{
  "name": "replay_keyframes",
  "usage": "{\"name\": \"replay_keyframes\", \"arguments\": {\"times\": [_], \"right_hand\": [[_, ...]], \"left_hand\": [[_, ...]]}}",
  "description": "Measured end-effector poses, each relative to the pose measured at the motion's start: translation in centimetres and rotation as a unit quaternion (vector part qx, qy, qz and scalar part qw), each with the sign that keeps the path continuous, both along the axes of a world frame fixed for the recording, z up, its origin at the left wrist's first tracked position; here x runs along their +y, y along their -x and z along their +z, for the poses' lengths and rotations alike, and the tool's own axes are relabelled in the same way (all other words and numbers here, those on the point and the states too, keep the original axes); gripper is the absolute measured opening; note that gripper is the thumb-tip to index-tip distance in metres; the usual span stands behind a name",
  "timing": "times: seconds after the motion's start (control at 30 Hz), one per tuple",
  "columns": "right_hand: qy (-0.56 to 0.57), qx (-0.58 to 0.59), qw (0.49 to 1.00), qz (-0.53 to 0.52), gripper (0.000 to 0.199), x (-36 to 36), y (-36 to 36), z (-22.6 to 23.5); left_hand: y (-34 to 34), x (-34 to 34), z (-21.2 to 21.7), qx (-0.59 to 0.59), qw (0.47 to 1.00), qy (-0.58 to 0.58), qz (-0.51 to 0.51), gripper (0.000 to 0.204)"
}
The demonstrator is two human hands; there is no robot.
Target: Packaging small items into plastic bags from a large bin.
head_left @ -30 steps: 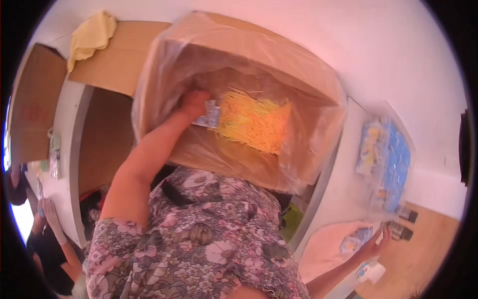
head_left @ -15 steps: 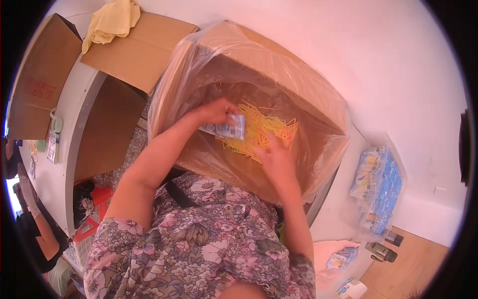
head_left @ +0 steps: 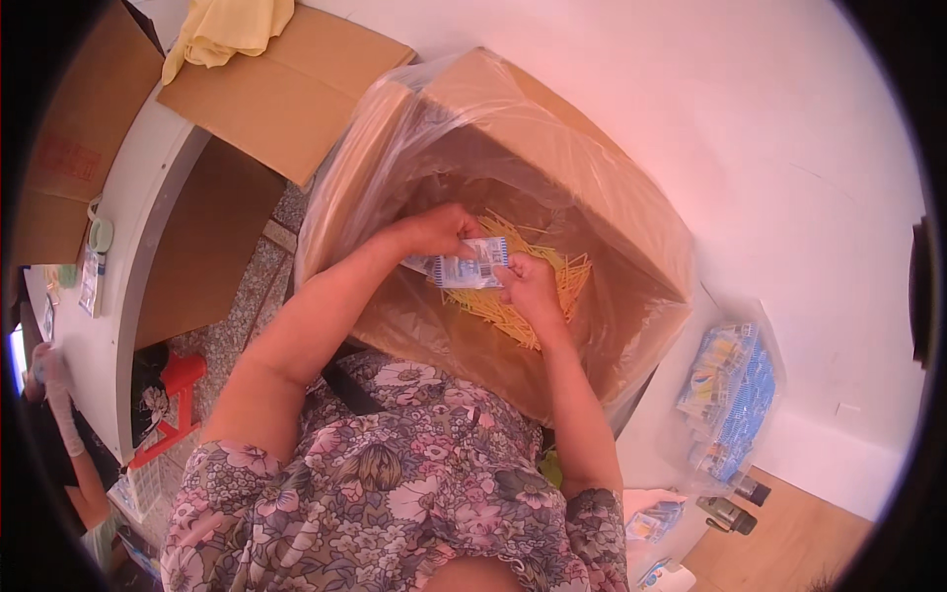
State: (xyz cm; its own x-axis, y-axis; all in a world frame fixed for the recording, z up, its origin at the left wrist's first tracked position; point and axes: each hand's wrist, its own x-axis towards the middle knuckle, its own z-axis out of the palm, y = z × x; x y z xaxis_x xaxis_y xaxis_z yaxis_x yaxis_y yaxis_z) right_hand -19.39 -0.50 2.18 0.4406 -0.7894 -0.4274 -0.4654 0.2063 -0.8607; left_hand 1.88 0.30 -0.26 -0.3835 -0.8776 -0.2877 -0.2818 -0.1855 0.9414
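Note:
My left hand (head_left: 446, 232) is closed on the top left of a small clear plastic packet (head_left: 477, 264) with blue-and-white print. At the packet's right edge, the fingers of my right hand (head_left: 533, 288) are pinched on it too. Below both hands lies a heap of thin yellow sticks (head_left: 510, 321) inside a large cardboard box (head_left: 592, 128). A clear plastic liner (head_left: 631, 247) covers the box's walls and folds over its rim. What the packet contains is too small to tell.
To the right, a clear bag of blue-and-white packets (head_left: 728, 395) lies on a white surface, near a dark device (head_left: 728, 514). A cardboard flap (head_left: 286, 84) with a yellow cloth (head_left: 229, 30) is at upper left. Another person's gloved hand (head_left: 54, 370) shows at far left.
My right hand has come up from the yellow sticks to the packet and now pinches its edge. The packet has turned flatter toward view and shifted slightly right, with my left hand still on it.

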Motion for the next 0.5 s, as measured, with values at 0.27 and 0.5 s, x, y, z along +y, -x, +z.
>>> {"name": "replay_keyframes", "arguments": {"times": [0.27, 0.5], "right_hand": [[0.300, 0.380, 0.864, 0.141, 0.018, -4.0, 3.7, -0.9], [0.308, 0.549, 0.757, 0.177, 0.029, -6.1, 4.4, -4.1]], "left_hand": [[-0.9, 0.8, -0.2, -0.273, 0.959, 0.072, -0.037, 0.011], [-0.8, 1.0, -0.1, -0.432, 0.895, 0.112, -0.005, 0.015]]}}
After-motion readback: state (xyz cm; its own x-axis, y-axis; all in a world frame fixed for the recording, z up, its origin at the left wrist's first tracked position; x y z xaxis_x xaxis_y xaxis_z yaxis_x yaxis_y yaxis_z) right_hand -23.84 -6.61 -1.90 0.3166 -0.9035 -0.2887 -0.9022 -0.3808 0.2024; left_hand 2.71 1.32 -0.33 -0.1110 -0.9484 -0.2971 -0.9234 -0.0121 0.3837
